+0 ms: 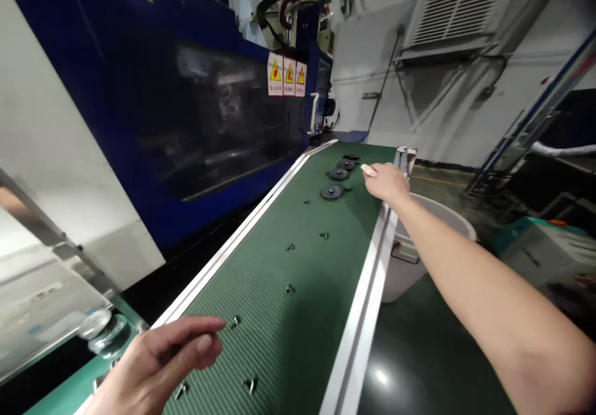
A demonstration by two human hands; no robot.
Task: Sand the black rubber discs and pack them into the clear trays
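Left hand [153, 358] low over near left edge of belt [333, 278], fingers curled, thumb drawn close under index, fingertip just beside a small dark part [234, 322]; can't tell re: anything pinched. And up at belt's far right edge, right hand [387, 182], bunched, w/ white piece [369, 170] poking out at fingertips; gripped or worn, can't tell. Near it, far down belt, approx. four black discs [331, 192] in a loose line; other small dark bits scattered from there to belt's near end.

Technique: prob. best to come in low, pinch w/ thumb & index, one bit at a time; likely light, easy to flick off. Keep sleeveless forearm clear of belt's rail [361, 328].

Surface: green, ribbed-looking nr belt's front. Left of belt, blue machine [223, 110] w/ warning labels [287, 76]; right of belt, pale bin [403, 275]; beyond belt, louvred vent [459, 11] high up.
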